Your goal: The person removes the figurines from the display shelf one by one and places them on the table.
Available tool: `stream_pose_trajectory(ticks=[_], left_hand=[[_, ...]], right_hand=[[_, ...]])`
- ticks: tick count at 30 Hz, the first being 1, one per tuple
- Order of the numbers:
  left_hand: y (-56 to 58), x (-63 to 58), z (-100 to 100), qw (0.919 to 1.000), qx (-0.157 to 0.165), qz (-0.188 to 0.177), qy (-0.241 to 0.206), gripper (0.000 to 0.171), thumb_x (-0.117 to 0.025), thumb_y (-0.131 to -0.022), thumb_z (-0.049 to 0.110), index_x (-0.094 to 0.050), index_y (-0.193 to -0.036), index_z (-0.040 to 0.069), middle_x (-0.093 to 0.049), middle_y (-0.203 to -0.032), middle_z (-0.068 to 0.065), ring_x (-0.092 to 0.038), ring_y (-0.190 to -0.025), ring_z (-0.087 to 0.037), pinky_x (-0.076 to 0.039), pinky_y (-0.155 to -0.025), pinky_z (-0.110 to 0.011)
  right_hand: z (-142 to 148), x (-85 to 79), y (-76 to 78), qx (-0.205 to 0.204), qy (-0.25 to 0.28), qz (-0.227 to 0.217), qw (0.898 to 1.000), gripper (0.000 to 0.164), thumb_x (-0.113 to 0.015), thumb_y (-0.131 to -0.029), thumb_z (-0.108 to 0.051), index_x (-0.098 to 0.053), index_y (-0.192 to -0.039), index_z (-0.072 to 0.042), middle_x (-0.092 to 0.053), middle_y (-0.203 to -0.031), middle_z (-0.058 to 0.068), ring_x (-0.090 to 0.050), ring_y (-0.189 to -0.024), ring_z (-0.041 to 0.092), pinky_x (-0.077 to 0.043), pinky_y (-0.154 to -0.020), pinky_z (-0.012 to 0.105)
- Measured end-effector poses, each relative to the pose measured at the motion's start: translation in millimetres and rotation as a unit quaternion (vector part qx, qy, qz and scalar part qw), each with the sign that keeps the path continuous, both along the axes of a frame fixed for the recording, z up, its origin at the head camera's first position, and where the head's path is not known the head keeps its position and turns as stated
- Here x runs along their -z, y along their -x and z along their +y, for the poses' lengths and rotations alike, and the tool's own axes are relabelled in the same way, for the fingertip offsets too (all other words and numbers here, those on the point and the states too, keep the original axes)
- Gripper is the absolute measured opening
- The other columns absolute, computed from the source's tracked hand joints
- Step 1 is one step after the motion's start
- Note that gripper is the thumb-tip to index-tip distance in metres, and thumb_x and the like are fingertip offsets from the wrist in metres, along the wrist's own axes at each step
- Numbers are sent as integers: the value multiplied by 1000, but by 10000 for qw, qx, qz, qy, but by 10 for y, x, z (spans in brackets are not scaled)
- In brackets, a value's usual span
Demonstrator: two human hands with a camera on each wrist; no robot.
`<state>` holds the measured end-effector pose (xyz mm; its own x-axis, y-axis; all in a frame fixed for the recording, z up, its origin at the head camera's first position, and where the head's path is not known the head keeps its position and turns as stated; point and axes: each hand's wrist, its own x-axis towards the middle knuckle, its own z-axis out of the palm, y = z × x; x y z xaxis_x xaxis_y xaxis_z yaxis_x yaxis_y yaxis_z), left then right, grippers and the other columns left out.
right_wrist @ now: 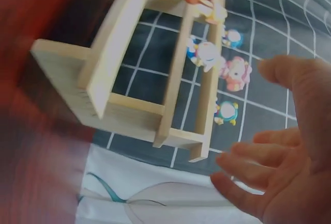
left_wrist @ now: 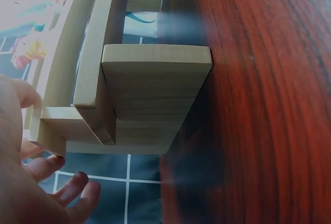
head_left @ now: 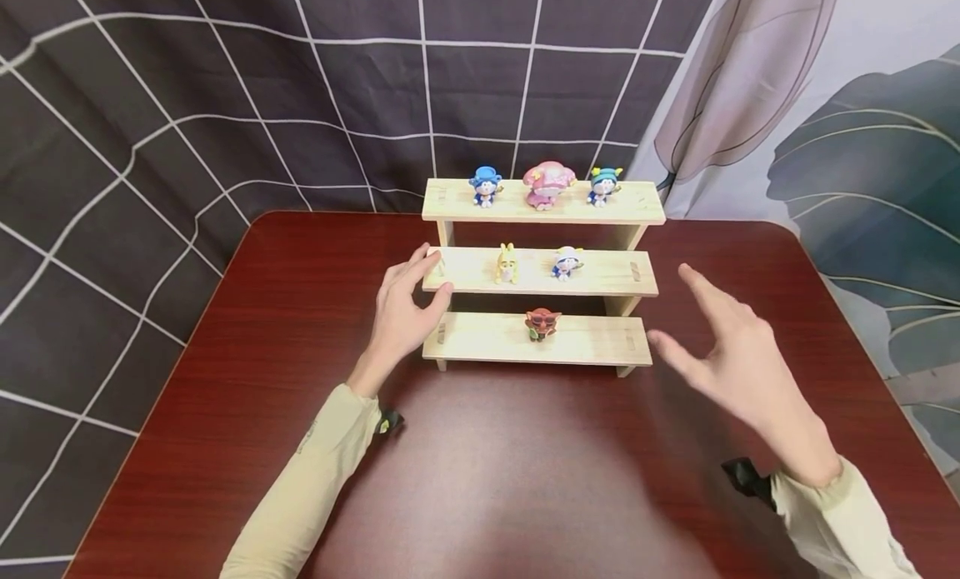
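Three-tiered, the wooden stand (head_left: 536, 271) steps down toward the near side of the desk (head_left: 525, 446), long axis crosswise: left end at the spread left hand (head_left: 405, 308), right end apart from the spread right hand (head_left: 738, 366).

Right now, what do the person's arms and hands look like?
The left hand and right hand are bare, with no gloves. The left sleeve and right sleeve are long and pale cream. A small dark piece sticks out by each wrist; the left one has a tiny yellowish-green mark, and the right one looks plain black.
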<state>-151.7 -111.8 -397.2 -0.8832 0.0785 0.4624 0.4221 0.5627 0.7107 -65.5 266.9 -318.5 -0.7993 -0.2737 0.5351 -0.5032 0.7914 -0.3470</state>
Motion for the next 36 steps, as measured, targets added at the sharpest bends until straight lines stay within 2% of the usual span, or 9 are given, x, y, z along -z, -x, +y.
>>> stream_pose_trajectory(ticks=[2,4,5,8,10,17,28,36], left_hand=[[-1,3,1,10000,-27,-28,2,48,-70,-89,23,-65,-134,7,-53,-146,-4,-50,-121,-28,-40,-96,-47],[0,9,3,10000,-56,-65,5,48,-70,-89,24,-65,-134,8,-53,-146,-3,-50,-120,-27,-40,-95,-46],[0,11,4,9999,-73,-77,-8,48,-70,-89,24,-65,-134,9,-53,-146,-2,-50,-120,-27,-40,-95,-46],[1,22,8,9999,-97,-86,-55,47,-70,-89,24,-66,-134,9,-53,-146,-1,-50,-120,-26,-41,-94,-46],[0,27,9,9999,-105,-73,-95,47,-71,-89,23,-66,-133,9,-54,-145,-1,-51,-120,-26,-41,-94,-47],[7,36,7,9997,-113,16,-201,46,-72,-87,22,-67,-131,9,-56,-143,-2,-51,-119,-28,-40,-94,-47],[11,32,20,9994,-98,55,-318,46,-73,-86,21,-68,-130,9,-57,-143,-1,-52,-118,-27,-40,-93,-46],[9,49,11,9993,-123,61,-349,46,-73,-86,20,-69,-130,10,-57,-142,-1,-52,-116,-27,-40,-92,-46]], right_hand=[[2,-40,68,76,223,145,9996,67,-81,-74,-14,-59,-136,1,-66,-122,21,-64,-105,40,-44,-93,28],[2,-68,143,107,428,292,9986,60,-81,-73,-7,-63,-130,0,-70,-114,18,-66,-103,26,-38,-89,13],[0,-81,180,90,542,342,9979,57,-81,-73,-4,-65,-128,0,-71,-111,17,-66,-102,18,-35,-87,10],[-7,-99,271,50,806,385,9960,54,-81,-74,1,-67,-126,-1,-72,-110,14,-62,-100,-4,-38,-82,9],[-17,-103,320,-21,982,354,9945,54,-81,-74,4,-67,-125,-1,-72,-111,13,-58,-100,-12,-41,-80,10],[-51,-116,441,-174,1330,237,9907,52,-79,-75,11,-66,-124,2,-73,-109,14,-62,-96,-7,-45,-77,11],[-68,-171,642,-210,1707,24,9851,44,-76,-80,9,-66,-123,4,-73,-102,17,-64,-91,-3,-47,-75,12],[-117,-247,853,-193,1736,58,9846,40,-75,-81,8,-68,-120,3,-72,-101,20,-62,-87,-7,-46,-73,11]])
